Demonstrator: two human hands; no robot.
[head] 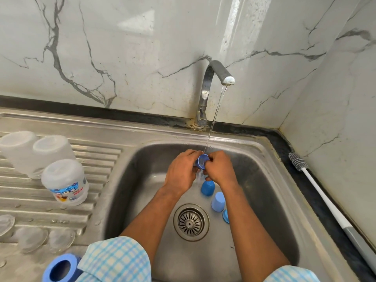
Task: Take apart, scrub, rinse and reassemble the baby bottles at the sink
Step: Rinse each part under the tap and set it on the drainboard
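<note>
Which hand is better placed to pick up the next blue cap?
Probably the right hand: though both grip the blue part, the loose blue caps lie nearest it, right of the drain.

blocked at basin centre by left hand (180, 171) and right hand (220, 169) gripping a blue cap (202, 160) under the tap (207, 88); cluttered right of drain (191, 221) by loose caps (218, 201); passable along left floor of sink (138, 180); crowded on drainboard (97, 159) by bottles (65, 182); barred on right ledge by brush (325, 198)
</note>
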